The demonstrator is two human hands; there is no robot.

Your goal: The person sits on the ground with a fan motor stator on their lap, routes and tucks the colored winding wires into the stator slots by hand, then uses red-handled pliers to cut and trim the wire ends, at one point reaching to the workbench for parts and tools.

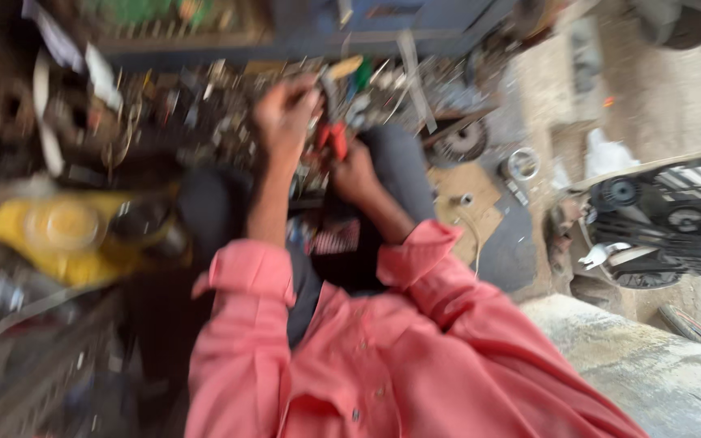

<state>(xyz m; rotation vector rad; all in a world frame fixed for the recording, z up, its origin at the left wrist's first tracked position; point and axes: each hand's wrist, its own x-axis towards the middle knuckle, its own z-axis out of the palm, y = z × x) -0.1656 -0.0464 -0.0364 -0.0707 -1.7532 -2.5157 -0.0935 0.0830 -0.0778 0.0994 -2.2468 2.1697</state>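
The view is motion-blurred. My left hand (285, 109) is raised over a heap of small metal parts (196, 113), its fingers curled; the blur hides whether anything is in it. Just below and to the right, my right hand (356, 172) grips a red-handled tool, probably pliers (333, 139), whose head points up towards the left hand. Both forearms come out of rolled pink sleeves (415, 268). My knees in dark trousers (399, 162) sit under the hands.
A yellow plastic container (66, 235) lies at the left. A toothed metal disc (458, 144), a metal ring (522, 164) and a piece of cardboard (468, 195) lie at the right on the dirt floor. Black machine parts with pulleys (667, 223) stand at the far right.
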